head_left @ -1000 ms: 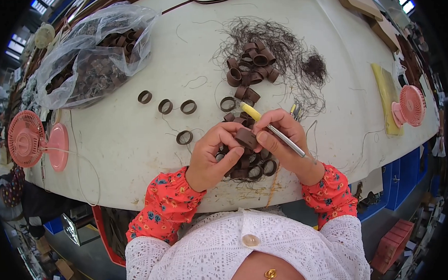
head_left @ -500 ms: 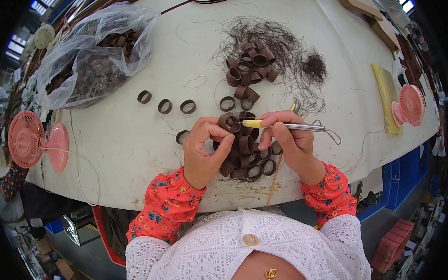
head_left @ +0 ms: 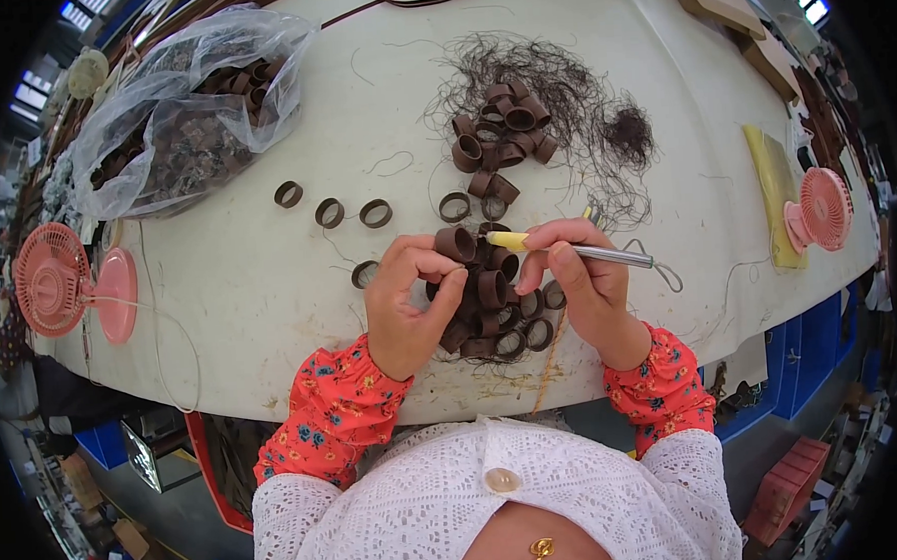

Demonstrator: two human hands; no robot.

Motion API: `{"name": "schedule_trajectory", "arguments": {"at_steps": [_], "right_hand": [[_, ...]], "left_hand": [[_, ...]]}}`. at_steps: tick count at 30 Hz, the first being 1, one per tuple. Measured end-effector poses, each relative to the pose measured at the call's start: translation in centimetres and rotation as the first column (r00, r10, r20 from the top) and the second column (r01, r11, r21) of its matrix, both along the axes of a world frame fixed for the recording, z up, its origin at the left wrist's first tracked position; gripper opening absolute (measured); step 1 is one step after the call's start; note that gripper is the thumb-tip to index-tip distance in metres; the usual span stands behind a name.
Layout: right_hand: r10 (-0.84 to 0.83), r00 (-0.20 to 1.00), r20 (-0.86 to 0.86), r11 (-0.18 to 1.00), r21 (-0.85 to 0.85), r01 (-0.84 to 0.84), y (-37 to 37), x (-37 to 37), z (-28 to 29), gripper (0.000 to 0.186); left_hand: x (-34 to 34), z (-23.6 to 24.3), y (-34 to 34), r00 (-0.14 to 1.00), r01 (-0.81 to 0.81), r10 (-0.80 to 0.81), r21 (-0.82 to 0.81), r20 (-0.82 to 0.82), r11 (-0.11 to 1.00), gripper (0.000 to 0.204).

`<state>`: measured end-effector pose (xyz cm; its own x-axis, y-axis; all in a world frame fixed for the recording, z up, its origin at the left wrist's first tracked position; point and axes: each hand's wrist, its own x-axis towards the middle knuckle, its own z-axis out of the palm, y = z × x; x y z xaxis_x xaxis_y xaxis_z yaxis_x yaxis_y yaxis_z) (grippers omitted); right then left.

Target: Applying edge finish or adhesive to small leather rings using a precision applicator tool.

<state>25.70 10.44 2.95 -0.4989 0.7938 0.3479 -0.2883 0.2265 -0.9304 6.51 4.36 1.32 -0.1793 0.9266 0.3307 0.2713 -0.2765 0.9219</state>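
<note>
My left hand (head_left: 408, 304) pinches a small dark brown ring (head_left: 455, 245), a short band like a strap loop, between thumb and fingers. In my right hand (head_left: 584, 279) is a slim pen-like tool (head_left: 613, 256) with a silver handle, a yellow front and a thin cord loop at its back end. Its tip points left, close to the ring; whether they touch I cannot tell. Below and between my hands lies a pile of similar brown rings (head_left: 511, 343), partly hidden by my left hand. Several single rings (head_left: 376, 213) lie to the left of it.
Beyond my hands sits another heap of rings (head_left: 516, 117) beside tangled dark threads (head_left: 627, 137). A clear plastic bag (head_left: 191, 121) of rings stands far left. Pink fans (head_left: 53, 277) flank the white table (head_left: 380, 93), with a yellow packet (head_left: 777, 201) at the right.
The ring in my left hand has turned, so more of its outer side shows. The tool's tip has shifted very slightly; both grips stay the same.
</note>
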Motion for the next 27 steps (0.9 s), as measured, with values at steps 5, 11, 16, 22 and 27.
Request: {"name": "schedule_trajectory", "arguments": {"at_steps": [5, 11, 16, 22, 27], "right_hand": [[-0.045, 0.999, -0.030, 0.999, 0.002, 0.045, 0.2, 0.0, 0.0, 0.020], [-0.053, 0.998, -0.042, 0.999, 0.001, 0.053, 0.3, 0.0, 0.0, 0.020], [-0.038, 0.998, -0.041, 0.999, -0.011, 0.038, 0.3, 0.1, 0.1, 0.019], [-0.128, 0.974, 0.186, 0.912, 0.409, 0.041, 0.8, -0.7, 0.3, 0.027], [-0.099, 0.975, 0.197, 0.873, 0.487, -0.010, 0.5, -0.9, 0.4, 0.030]], "left_hand": [[-0.4, 0.5, 0.6, 0.986, -0.154, 0.154, 0.002, -0.063, 0.988, 0.013], [-0.1, 0.9, 0.0, 0.870, 0.092, -0.057, 0.048, -0.490, 0.995, 0.030], [0.1, 0.2, 0.1, 0.779, 0.175, -0.105, 0.053, -0.619, 0.983, 0.024], [-0.1, 0.0, 0.3, 0.930, 0.244, -0.215, 0.063, -0.298, 0.968, 0.014], [-0.5, -0.4, -0.2, 0.956, 0.291, -0.292, -0.015, -0.031, 0.956, 0.008]]}}
